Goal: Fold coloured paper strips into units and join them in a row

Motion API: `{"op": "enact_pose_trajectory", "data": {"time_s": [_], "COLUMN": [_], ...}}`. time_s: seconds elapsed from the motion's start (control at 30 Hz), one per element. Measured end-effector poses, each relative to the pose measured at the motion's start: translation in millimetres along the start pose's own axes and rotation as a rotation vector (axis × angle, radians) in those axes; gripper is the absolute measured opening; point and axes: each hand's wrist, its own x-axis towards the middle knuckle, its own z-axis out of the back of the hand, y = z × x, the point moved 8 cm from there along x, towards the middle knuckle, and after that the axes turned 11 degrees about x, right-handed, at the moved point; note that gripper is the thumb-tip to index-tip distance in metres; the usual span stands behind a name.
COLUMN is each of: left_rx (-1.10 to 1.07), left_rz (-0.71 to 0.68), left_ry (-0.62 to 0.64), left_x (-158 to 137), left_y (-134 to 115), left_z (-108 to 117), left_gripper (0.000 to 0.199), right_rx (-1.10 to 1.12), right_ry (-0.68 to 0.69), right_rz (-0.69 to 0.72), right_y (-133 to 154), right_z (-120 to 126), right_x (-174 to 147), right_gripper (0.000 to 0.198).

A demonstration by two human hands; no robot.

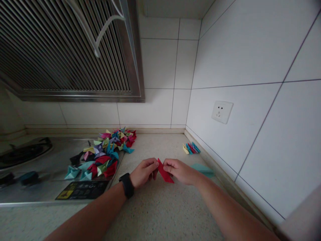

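Between my two hands is a red piece of folded paper, a narrow slanted shape with a pointed lower end. My left hand, with a black watch on its wrist, pinches the paper near its upper tip. On the other side my right hand grips its upper right edge with thumb and curled fingers. Behind the right hand lies a teal sheet of paper, partly covered by the hand and wrist. Farther back on the counter, a small row of folded paper pieces in yellow, blue and red sits by the right wall.
A heap of colourful folded paper shapes spreads over the gas stove and onto the counter. A range hood hangs above the stove. The tiled right wall carries a power socket.
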Motion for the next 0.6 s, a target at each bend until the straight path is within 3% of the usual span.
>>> {"op": "enact_pose_trajectory", "data": {"time_s": [0.37, 0.6], "left_rx": [0.001, 0.060], "left_rz": [0.023, 0.064], "left_ry": [-0.027, 0.060], "left_x": [2.3, -2.0], "left_y": [3.6, 4.7], "left_z": [0.7, -7.5], "left_gripper": [0.042, 0.041], "right_rx": [-0.035, -0.056], "right_ry": [-0.036, -0.093], "right_rz": [0.026, 0.067], "right_y": [1.5, 9.8], "right_z": [4.8, 8.7], "right_x": [-0.7, -1.1], "right_gripper": [0.030, 0.026]}}
